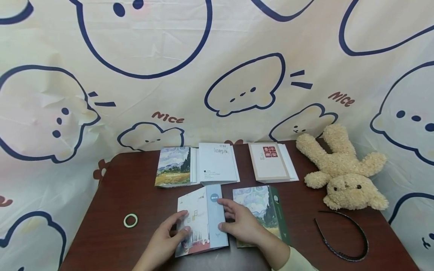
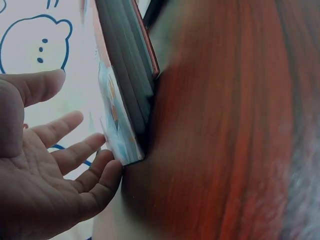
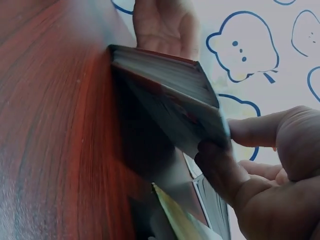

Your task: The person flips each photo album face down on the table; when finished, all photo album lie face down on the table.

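Observation:
A book [image 1: 196,235] with a pale illustrated cover and a light blue spine [image 1: 214,218] is tilted over the front middle of the table, its spine side raised. My right hand [image 1: 245,224] pinches it at the spine, thumb on one side and fingers underneath, as the right wrist view shows. At its left edge is my left hand [image 1: 166,235]; in the left wrist view the fingertips [image 2: 112,172] touch the book's edge while the thumb stands apart from it. A book with a landscape painting cover and green spine [image 1: 278,214] lies just right, partly behind my right forearm.
Along the back lie a landscape-covered book [image 1: 173,165], a white book [image 1: 217,163] and a beige book with a red stamp [image 1: 271,162]. A plush bear [image 1: 342,169] lies at the right, above a black headband [image 1: 364,241]. A pale green ring [image 1: 130,221] is at the left.

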The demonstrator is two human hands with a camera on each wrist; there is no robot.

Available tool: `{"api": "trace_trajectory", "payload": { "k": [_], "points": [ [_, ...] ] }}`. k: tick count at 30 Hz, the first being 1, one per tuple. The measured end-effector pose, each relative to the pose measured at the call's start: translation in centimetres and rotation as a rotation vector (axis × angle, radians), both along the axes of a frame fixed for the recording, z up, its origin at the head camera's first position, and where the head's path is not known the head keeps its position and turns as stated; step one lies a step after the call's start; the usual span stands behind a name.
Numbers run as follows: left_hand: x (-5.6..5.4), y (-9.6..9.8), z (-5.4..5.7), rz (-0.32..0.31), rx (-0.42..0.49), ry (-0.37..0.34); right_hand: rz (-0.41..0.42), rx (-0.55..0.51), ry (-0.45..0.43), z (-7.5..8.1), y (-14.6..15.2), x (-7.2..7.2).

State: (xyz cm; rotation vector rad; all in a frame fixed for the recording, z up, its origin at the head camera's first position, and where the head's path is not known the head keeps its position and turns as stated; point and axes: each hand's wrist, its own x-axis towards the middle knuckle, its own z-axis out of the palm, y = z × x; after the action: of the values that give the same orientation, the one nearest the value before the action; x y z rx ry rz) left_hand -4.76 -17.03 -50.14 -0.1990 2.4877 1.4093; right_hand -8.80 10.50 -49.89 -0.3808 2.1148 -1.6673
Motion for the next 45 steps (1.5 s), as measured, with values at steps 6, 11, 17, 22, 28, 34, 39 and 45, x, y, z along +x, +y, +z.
{"api": "trace_trajectory", "payload": {
  "k": [6,11,17,22,28,34,39,45],
  "points": [
    [-0.1,-0.4,0.0,0.007,-0.045,0.011,0.002,0.165,0.057,-0.4,-0.7,-0.2],
    [0.0,-0.6,0.2,0.032,-0.077,0.002,0.035,0.241,0.140,-0.5,-1.2,-0.5],
    [0.0,-1.2,0.3,0.048,-0.110,-0.034,0.051,0.319,0.213,-0.7,-1.5,-0.6],
    [-0.1,-1.4,0.4,0.027,-0.134,-0.033,0.032,0.352,0.232,-0.8,-1.7,-0.7],
    [0.0,-1.3,0.5,0.003,-0.187,-0.016,0.008,0.395,0.265,-1.1,-1.9,-0.7],
    [-0.1,-1.3,0.5,0.003,-0.189,-0.009,-0.004,0.483,0.334,-1.4,-2.2,-0.6],
    [0.0,-1.4,0.4,-0.001,-0.199,0.000,0.007,0.511,0.337,-1.4,-2.3,-0.6],
    [0.0,-1.5,0.5,-0.017,-0.203,0.026,0.027,0.555,0.360,-1.3,-2.3,-0.5]
  ]
}}
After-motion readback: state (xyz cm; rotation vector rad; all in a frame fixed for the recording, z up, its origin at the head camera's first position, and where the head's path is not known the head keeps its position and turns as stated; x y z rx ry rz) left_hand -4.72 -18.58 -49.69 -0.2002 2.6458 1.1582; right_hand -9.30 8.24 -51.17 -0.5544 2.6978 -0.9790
